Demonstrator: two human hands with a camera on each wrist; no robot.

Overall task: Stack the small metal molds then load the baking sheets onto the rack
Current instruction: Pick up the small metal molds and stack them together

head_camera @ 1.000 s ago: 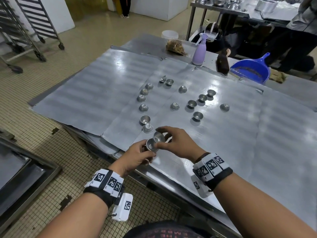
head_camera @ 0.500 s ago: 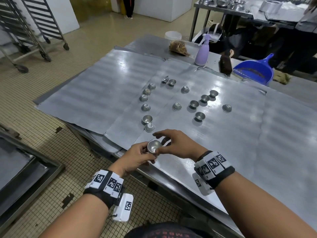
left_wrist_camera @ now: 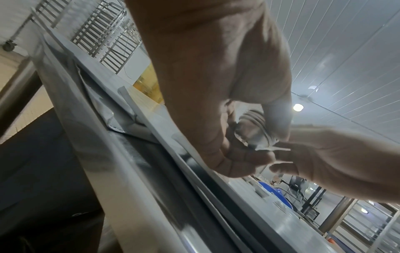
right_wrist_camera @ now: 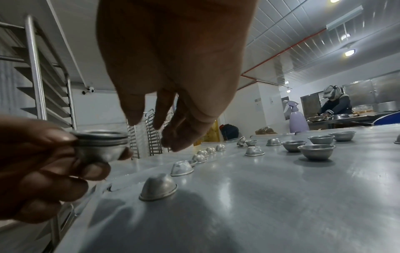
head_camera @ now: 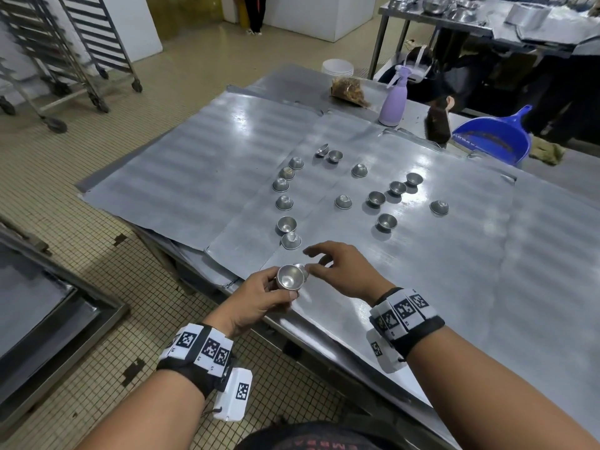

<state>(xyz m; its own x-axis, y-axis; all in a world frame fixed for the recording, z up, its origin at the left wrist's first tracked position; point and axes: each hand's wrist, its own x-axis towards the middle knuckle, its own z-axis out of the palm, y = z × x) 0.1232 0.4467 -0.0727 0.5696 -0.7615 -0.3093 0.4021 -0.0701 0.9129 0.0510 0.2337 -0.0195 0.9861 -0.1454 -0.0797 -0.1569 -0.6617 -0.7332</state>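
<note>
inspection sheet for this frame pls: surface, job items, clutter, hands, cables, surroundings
Surface: steel table covered by overlapping baking sheets.
Job's things: loose molds scattered on the sheets, some upright, some upside down; nested stack of molds held off the near edge.
Clutter: purple spray bottle, blue dustpan, brush, bag of crumbs, all at the far edge.
Grippers: left hand grips the stack; right hand beside it, fingers loose, holding nothing.
Cables: nothing seen.
Surroundings: wheeled racks on the tiled floor, another worktable behind, a person working there.
</note>
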